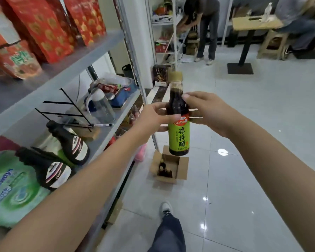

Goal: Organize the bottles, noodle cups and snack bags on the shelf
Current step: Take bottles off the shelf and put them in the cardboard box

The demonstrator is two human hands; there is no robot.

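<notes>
Bottle (178, 135): green-labelled, dark contents, held upright in mid-air beside the shelf (103, 140).
Left grip (153, 117): closed round the bottle's shoulder.
Right grip (207, 113): closed round it from the opposite side.
Step advised: bottle to be kept upright and set label-out beside those shelved.
Count: one held; two dark bottles (70, 144) tilted on the shelf; carton (182, 168) contents uncountable.

Left of the fingers (189, 97), 2 dark bottles (69, 142) and a wire rack (67, 113) crowd the shelf (105, 137), its front edge bare. Below, an open box (182, 168); rightward, open floor (253, 160).
</notes>
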